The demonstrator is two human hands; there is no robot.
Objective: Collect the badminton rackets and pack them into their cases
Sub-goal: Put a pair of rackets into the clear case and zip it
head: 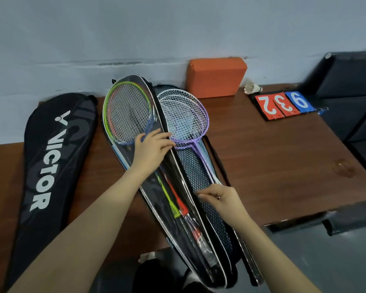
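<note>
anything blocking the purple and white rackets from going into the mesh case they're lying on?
Nothing solid that I can see. The purple racket and white racket lie on the mesh case. The clear-front case overlaps its left edge, held by the left hand. The right hand pinches the edge; whether the mesh case is unzipped is unclear.

Bare counter (273, 157) lies open to my right, between the mesh case (190, 172) and the counter's right edge; I could pass a hand there. At the far right the scoreboard (283, 105) and a shuttlecock (253, 88) block the corner, and the orange block (216, 78) stands against the wall. To my left the black Victor case (51, 157) covers the counter, leaving only a narrow strip beside the clear case (135, 127).
</note>
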